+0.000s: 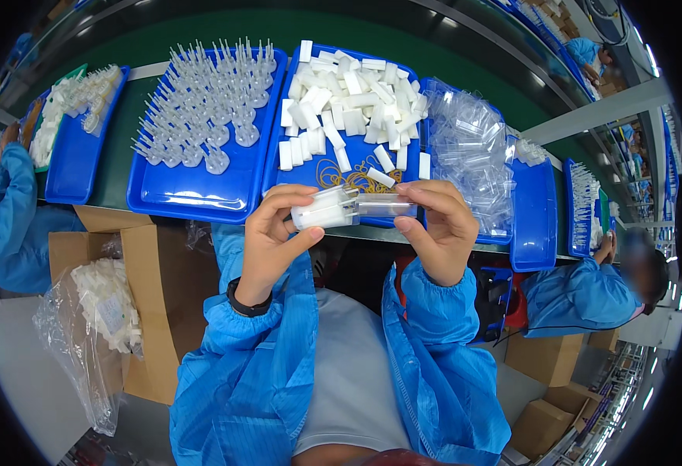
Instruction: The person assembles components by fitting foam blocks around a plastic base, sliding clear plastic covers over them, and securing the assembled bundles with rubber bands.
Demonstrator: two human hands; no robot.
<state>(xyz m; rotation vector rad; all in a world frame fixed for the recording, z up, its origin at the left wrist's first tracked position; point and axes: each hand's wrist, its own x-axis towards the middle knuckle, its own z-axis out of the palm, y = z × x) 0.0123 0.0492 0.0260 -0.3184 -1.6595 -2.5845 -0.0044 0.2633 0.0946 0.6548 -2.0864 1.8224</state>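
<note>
Just in front of the trays, my left hand (pixel 271 237) is closed round a white block-like piece (pixel 324 213) with a clear part at its right end. My right hand (pixel 443 229) pinches a clear plastic sleeve (pixel 383 206) between thumb and fingers. The sleeve's left end meets the white piece's right end; whether one sits inside the other, I cannot tell. Beyond my hands, a blue tray (pixel 272 167) holds many similar white blocks (pixel 356 97). Yellow-brown rubber bands (pixel 348 175) lie in its near part, partly behind the held pieces.
Left of it, another blue tray (pixel 189 198) carries rows of clear thin-stemmed parts (pixel 209 116). Clear plastic sleeves (pixel 473 155) fill a tray on the right. Below left stands a cardboard box (pixel 150 287) with bagged white parts (pixel 108 303). Co-workers in blue sit at both sides.
</note>
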